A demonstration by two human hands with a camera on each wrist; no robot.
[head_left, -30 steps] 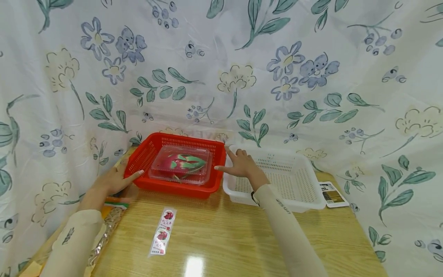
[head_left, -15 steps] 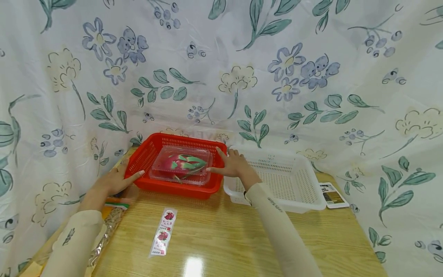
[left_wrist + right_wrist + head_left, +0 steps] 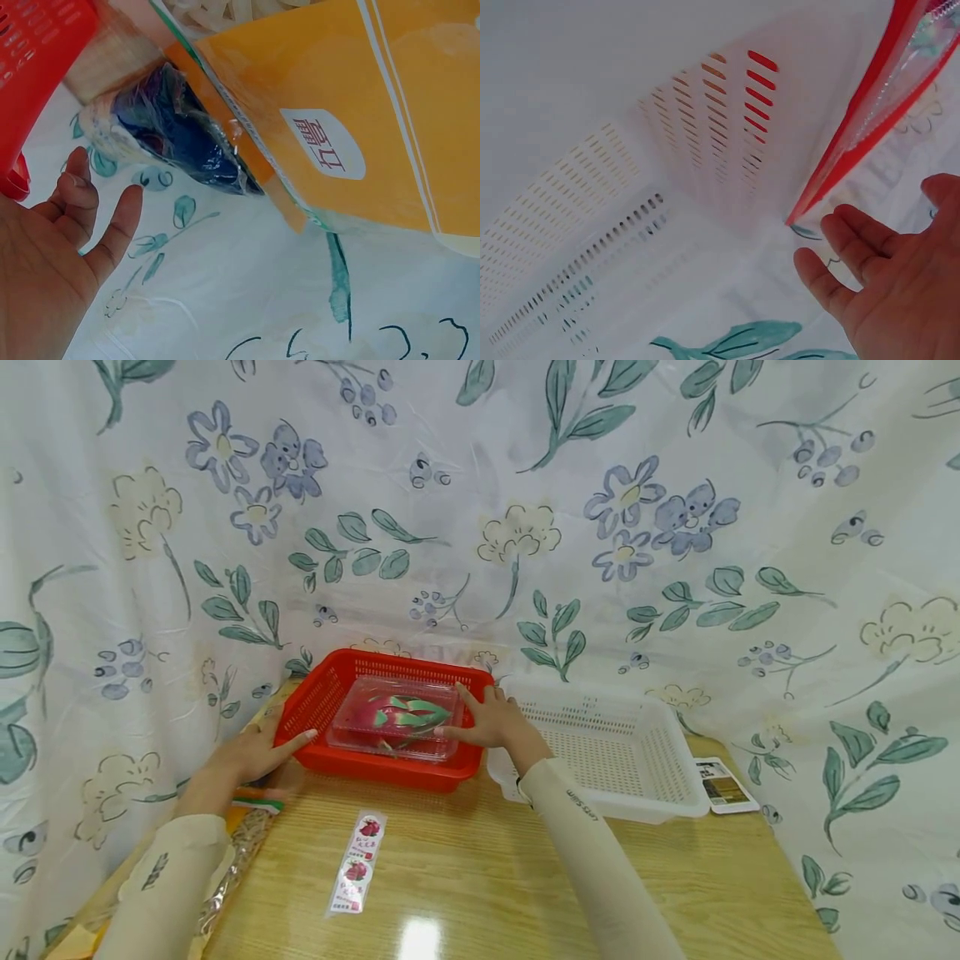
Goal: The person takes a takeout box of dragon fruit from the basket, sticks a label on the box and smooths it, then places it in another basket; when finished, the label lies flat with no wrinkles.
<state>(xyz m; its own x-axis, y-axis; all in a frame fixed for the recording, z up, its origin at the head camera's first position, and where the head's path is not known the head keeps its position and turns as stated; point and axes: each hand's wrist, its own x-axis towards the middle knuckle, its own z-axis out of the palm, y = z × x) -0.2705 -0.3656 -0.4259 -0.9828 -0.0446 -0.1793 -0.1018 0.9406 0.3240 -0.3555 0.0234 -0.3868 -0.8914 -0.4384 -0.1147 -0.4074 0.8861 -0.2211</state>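
Head view: right hand (image 3: pixel 495 723) lies with straight fingers against clear clamshell box of dragon fruit (image 3: pixel 396 718), box inside red basket (image 3: pixel 311 706), not lifted; left hand (image 3: pixel 255 750) flat on basket side | left wrist: fingers relaxed, holding nothing, beside orange packet (image 3: pixel 337 112) | right wrist: fingers released, white basket (image 3: pixel 615 195) empty.

Sticker strip (image 3: pixel 355 874) on wooden table (image 3: pixel 487 877), card (image 3: pixel 726 785) beside white basket (image 3: pixel 637 752) at right, orange packet (image 3: pixel 360 112) and clear bag (image 3: pixel 172 127) at left edge, floral cloth (image 3: pixel 480 510) behind
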